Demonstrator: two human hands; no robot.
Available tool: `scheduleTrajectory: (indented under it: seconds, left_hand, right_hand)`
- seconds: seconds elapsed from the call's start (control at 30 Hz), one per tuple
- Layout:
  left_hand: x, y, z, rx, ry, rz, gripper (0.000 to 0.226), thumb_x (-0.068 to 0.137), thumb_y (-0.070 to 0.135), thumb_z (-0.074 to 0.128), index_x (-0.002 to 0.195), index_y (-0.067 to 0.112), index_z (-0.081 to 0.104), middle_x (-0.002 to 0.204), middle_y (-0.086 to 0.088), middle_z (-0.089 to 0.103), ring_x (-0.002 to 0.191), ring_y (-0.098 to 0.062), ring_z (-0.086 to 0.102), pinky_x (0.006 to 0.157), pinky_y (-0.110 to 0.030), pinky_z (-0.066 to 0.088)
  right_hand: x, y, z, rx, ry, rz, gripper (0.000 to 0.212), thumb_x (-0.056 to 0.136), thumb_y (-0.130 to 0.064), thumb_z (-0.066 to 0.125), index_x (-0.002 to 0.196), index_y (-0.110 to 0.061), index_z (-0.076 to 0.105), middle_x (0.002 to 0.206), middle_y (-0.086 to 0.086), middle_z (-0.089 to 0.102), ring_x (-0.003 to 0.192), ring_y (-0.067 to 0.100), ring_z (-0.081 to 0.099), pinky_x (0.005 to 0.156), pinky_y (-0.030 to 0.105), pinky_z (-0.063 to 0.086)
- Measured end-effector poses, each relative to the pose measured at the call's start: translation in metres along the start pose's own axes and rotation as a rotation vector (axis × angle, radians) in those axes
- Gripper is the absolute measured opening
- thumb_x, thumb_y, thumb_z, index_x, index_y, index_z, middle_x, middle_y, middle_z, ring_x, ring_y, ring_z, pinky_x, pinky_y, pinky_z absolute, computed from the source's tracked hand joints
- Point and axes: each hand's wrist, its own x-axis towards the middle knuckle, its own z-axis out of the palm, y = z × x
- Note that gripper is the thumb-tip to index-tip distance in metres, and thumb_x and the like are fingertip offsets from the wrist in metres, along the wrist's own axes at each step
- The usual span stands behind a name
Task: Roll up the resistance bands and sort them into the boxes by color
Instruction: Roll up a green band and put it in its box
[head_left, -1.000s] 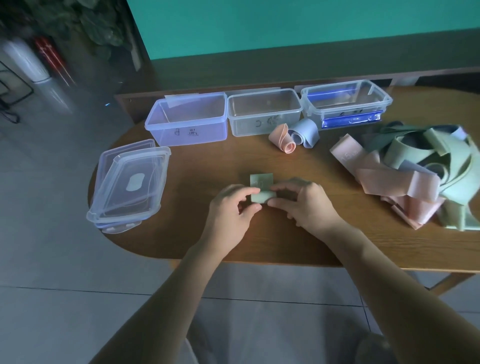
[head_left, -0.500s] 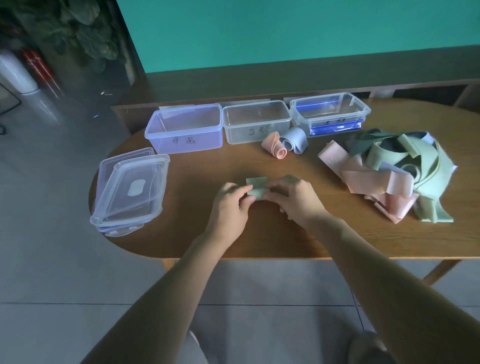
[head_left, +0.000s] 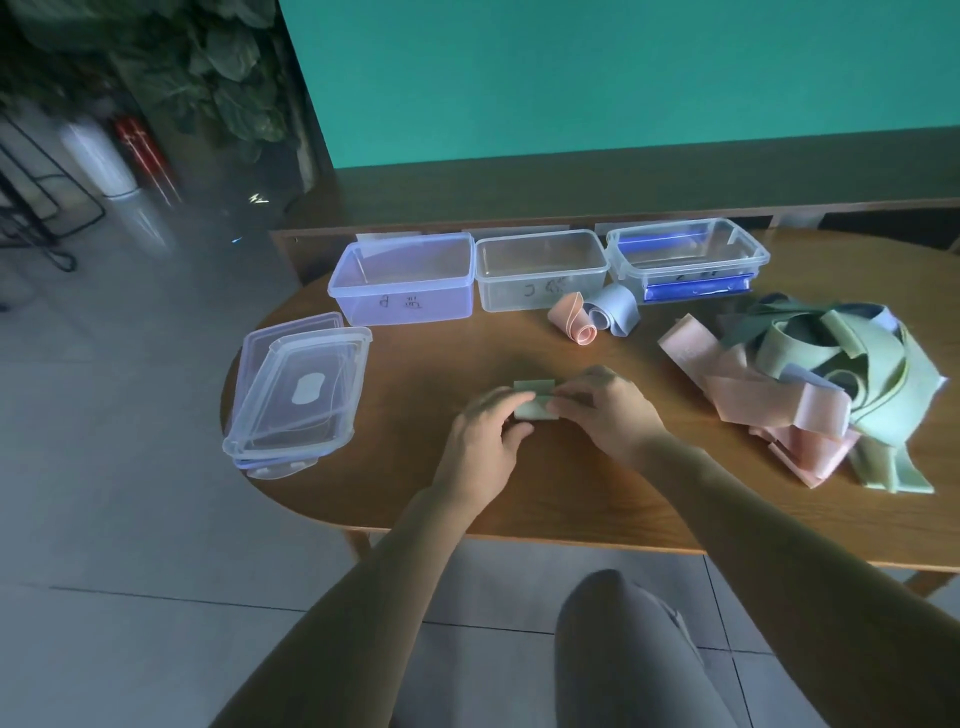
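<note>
Hands (head_left: 545, 415) pinch green band (head_left: 535, 402) between them on table (head_left: 571, 499).

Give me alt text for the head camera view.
Both hands, left hand and right hand, pinch a green band on a wooden table. Behind stand three open boxes; loose bands lie right, lids left.

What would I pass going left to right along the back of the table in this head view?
Purple box → clear box → pink roll → blue roll → blue-clipped box. The loose band pile lies further right, nearer the front.
</note>
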Motion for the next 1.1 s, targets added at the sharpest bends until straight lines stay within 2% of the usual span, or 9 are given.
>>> scheduleTrajectory:
  seconds: [0.1,0.2,0.33,0.43,0.57,0.67,0.83,1.0,1.1]
  left_hand:
    - [0.003,0.001,0.0,-0.002,0.007,-0.047,0.039,0.082,0.009,0.082,0.119,0.014,0.073,0.121,-0.002,0.072,0.107,-0.02,0.068,0.096,-0.024,0.048]
    - [0.009,0.001,0.001,-0.024,0.021,-0.09,0.033,0.084,0.008,0.079,0.116,0.014,0.075,0.118,-0.003,0.073,0.105,-0.021,0.068,0.097,-0.022,0.046]
    - [0.015,-0.005,0.008,-0.016,0.004,-0.089,0.029,0.09,0.005,0.071,0.118,0.01,0.074,0.115,-0.009,0.068,0.106,-0.024,0.061,0.099,-0.021,0.042]
    - [0.019,-0.01,0.012,0.037,0.004,-0.073,0.028,0.095,0.008,0.066,0.122,0.009,0.072,0.119,-0.011,0.057,0.104,-0.021,0.059,0.096,-0.015,0.038]
    - [0.019,-0.009,0.013,0.086,0.018,0.015,0.03,0.095,0.007,0.064,0.124,0.003,0.069,0.119,-0.014,0.057,0.104,-0.025,0.064,0.098,-0.031,0.05]
    - [0.021,-0.008,0.011,0.046,0.054,0.031,0.03,0.091,0.003,0.069,0.121,0.006,0.07,0.115,-0.009,0.062,0.103,-0.022,0.063,0.096,-0.027,0.049]
    - [0.022,-0.002,0.003,-0.025,0.027,0.01,0.031,0.078,0.001,0.082,0.106,0.007,0.069,0.106,-0.002,0.067,0.091,-0.018,0.063,0.08,-0.027,0.053]
    - [0.024,-0.005,0.003,-0.062,0.043,-0.03,0.029,0.077,-0.002,0.082,0.103,0.007,0.072,0.103,-0.004,0.071,0.085,-0.016,0.063,0.08,-0.004,0.04]
    - [0.027,-0.01,0.007,-0.055,0.044,-0.029,0.026,0.081,0.001,0.08,0.105,0.009,0.073,0.103,-0.002,0.073,0.089,-0.021,0.067,0.083,-0.014,0.042]
  right_hand:
    - [-0.006,0.001,0.004,0.122,0.079,0.005,0.016,0.088,-0.041,0.074,0.102,-0.037,0.074,0.106,-0.013,0.06,0.099,0.014,0.061,0.087,0.038,0.051]
    - [-0.009,0.002,0.01,0.2,0.101,-0.005,0.012,0.088,-0.042,0.074,0.099,-0.04,0.073,0.106,-0.013,0.064,0.09,0.015,0.065,0.085,0.042,0.055]
    - [-0.004,0.007,0.012,0.118,0.084,-0.01,0.029,0.082,-0.046,0.079,0.109,-0.037,0.074,0.105,-0.011,0.065,0.094,0.013,0.062,0.084,0.036,0.053]
    - [0.005,0.009,0.011,0.059,0.071,-0.023,0.027,0.085,-0.047,0.075,0.111,-0.04,0.073,0.102,-0.013,0.06,0.094,0.014,0.058,0.083,0.036,0.051]
    - [0.012,0.009,0.009,0.062,0.03,0.014,0.03,0.087,-0.056,0.07,0.113,-0.042,0.072,0.102,-0.018,0.06,0.084,0.011,0.058,0.083,0.034,0.051]
    - [0.015,0.007,0.009,0.078,0.008,0.069,0.031,0.087,-0.056,0.069,0.113,-0.041,0.072,0.105,-0.016,0.066,0.078,0.012,0.058,0.085,0.038,0.054]
    - [0.013,-0.001,0.008,0.075,-0.008,0.113,0.027,0.087,-0.059,0.065,0.109,-0.045,0.072,0.097,-0.015,0.07,0.078,0.013,0.062,0.08,0.041,0.057]
    - [0.008,-0.006,0.014,0.047,0.099,0.102,0.025,0.088,-0.053,0.068,0.11,-0.041,0.068,0.107,-0.015,0.062,0.089,0.014,0.06,0.081,0.037,0.052]
    - [0.006,-0.006,0.019,0.114,0.147,0.101,0.017,0.089,-0.05,0.068,0.105,-0.043,0.068,0.108,-0.014,0.061,0.084,0.019,0.064,0.081,0.044,0.056]
